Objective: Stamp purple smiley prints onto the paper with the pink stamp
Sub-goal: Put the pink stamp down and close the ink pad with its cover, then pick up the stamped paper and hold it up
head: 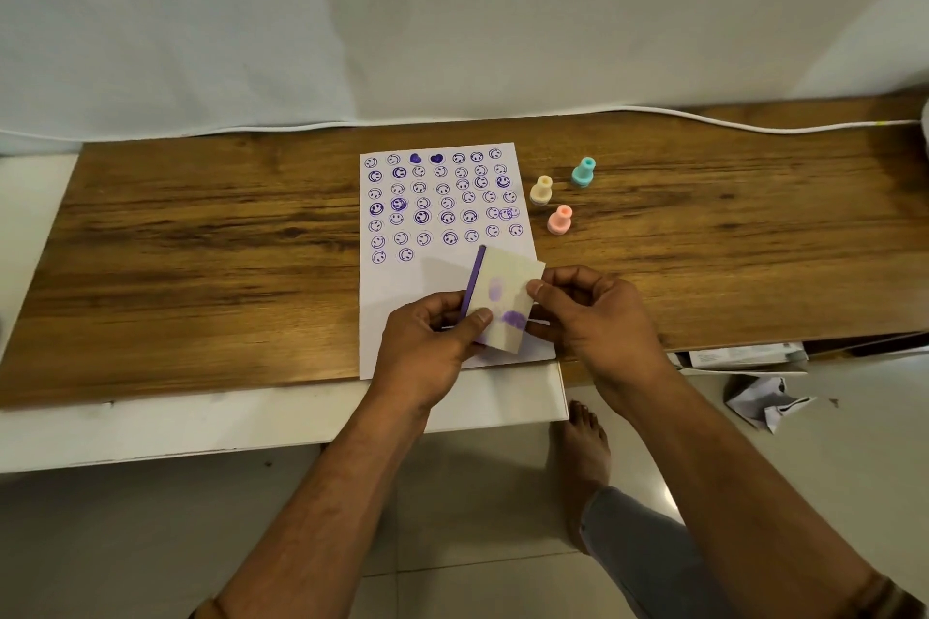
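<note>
Both hands sit low over the paper's (402,317) near end, sharing one thing: the ink pad (505,299), a flat whitish case with purple smudges on its face and a purple edge along its left side. Left hand (427,342) is curled on its lower left corner, thumb on top. Right hand (598,312) pinches its right edge with thumb and fingertips. Pad is tilted up off the sheet, likely being opened or closed; can't tell which.

Neither hand has a stamp. Pink stamp (559,219) stands upright on the table (201,241), just right of the paper's edge, face down. Yellow stamp (541,190) and teal stamp (583,171) stand near it, further back. All parked on the right side, probably for easy right-hand reach.

Paper is mostly filled: rows of purple smileys plus two solid hearts in the top row. Last row has only two prints, at its left, so bare space remains lower right, partly under the pad.

Judgement: inking step next, so the pad needs setting down open before the pink stamp gets picked up.
</note>
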Available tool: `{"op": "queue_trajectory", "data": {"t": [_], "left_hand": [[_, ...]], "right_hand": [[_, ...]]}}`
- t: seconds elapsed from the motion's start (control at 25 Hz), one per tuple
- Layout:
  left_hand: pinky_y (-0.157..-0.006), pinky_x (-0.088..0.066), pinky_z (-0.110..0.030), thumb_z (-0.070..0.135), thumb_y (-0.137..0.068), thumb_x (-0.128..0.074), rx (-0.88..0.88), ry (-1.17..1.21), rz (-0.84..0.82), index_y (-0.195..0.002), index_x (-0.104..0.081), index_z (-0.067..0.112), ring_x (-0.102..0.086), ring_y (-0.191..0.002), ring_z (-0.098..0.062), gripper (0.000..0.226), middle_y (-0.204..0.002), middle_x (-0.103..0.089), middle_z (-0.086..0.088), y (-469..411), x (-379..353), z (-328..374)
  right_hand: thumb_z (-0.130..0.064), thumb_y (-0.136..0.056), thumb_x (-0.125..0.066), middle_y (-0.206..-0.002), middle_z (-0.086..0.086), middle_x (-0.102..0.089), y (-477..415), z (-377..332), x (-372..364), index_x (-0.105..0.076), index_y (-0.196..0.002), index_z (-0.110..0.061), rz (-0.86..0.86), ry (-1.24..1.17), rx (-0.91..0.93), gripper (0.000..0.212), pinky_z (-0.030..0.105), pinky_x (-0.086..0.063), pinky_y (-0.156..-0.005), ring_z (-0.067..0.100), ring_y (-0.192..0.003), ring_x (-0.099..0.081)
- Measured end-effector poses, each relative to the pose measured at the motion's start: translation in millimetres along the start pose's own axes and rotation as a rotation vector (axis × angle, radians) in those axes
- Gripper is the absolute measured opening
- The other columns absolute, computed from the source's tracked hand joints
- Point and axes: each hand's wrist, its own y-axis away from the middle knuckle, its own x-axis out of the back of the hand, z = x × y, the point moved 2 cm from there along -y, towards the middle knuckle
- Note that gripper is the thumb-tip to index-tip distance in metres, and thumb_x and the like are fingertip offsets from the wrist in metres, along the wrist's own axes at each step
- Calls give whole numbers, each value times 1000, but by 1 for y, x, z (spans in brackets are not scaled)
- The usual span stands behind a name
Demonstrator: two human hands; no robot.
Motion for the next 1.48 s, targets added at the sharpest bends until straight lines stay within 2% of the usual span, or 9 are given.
{"op": "queue_trajectory", "data": {"t": [0.2, 0.44, 0.56, 0.68, 0.8, 0.96, 1.16, 1.28, 1.48], "left_hand": [[-74, -64, -30, 3, -86, -79, 47, 84, -6, -80, -78, 31, -79, -90, -21, 28, -83, -83, 8, -3, 2, -1], [-87, -64, -40, 9, -86, -80, 11, 49, -22, -93, -80, 29, -79, -97, -25, 21, -99, -83, -3, 0, -3, 2], [-91, -60, -36, 16, -88, -80, -77, -78, 60, -106, -80, 26, -78, -97, -20, 20, -102, -82, -3, -2, 8, 5], [-80, -55, -18, 20, -90, -78, -175, -209, 198, -103, -79, 29, -74, -90, 0, 17, -100, -80, 12, -5, 23, 8], [-66, -47, -2, 20, -91, -76, -216, -275, 244, -102, -78, 30, -68, -83, 11, 15, -97, -76, 20, -5, 27, 8], [-70, -45, 1, 20, -92, -75, -278, -384, 262, -111, -78, 23, -66, -92, 11, 19, -103, -75, 15, -4, 27, 6], [-75, -50, -5, 21, -92, -75, -299, -451, 259, -114, -76, 22, -69, -91, 2, 22, -105, -73, 14, -3, 29, 6], [-91, -55, -26, 23, -92, -75, -329, -531, 305, -119, -74, 21, -68, -105, -14, 27, -118, -72, 4, -1, 31, 8], [-124, -23, -48, 49, -94, -62, -157, -954, 396, -158, -31, 12, -24, -154, -34, 80, -166, -31, -16, 3, 35, 6]], "right_hand": [[-18, -85, -79, -98, 2, -82, 0, 0, 1, -70, -103, -10, -3, -94, -32, 22, 32, -64, -66, 21, -91, -79], [-30, -73, -83, -95, -3, -82, -3, -4, 8, -73, -103, -14, 28, -38, 18, 35, 27, -62, -62, 14, -89, -79], [-32, -85, -81, -91, -10, -80, -13, -10, 37, -73, -95, -30, 261, 118, 42, 13, 23, -60, -58, 5, -83, -77], [-37, -92, -76, -105, -7, -73, -22, -12, 67, -73, -109, -29, 468, 402, 59, 19, 26, -56, -62, 9, -89, -69], [-35, -97, -71, -120, 5, -72, -28, -11, 77, -72, -124, -16, 528, 599, 89, 33, 31, -52, -73, 14, -99, -61], [-28, -101, -66, -121, 16, -73, -29, -14, 74, -72, -124, -11, 541, 825, 150, 30, 39, -52, -88, 32, -107, -67], [-28, -99, -67, -124, 17, -65, -26, -19, 64, -64, -130, -13, 546, 1060, 232, 35, 41, -50, -86, 36, -110, -62], [-25, -96, -71, -119, 8, -66, -16, -18, 24, -67, -126, -18, 393, 1048, 474, 32, 37, -52, -81, 26, -103, -62], [-35, -94, -72, -146, 5, -57, 3, 29, -43, -61, -142, -21, -8, 1287, 533, 51, 43, -50, -101, 29, -128, -54]]}}
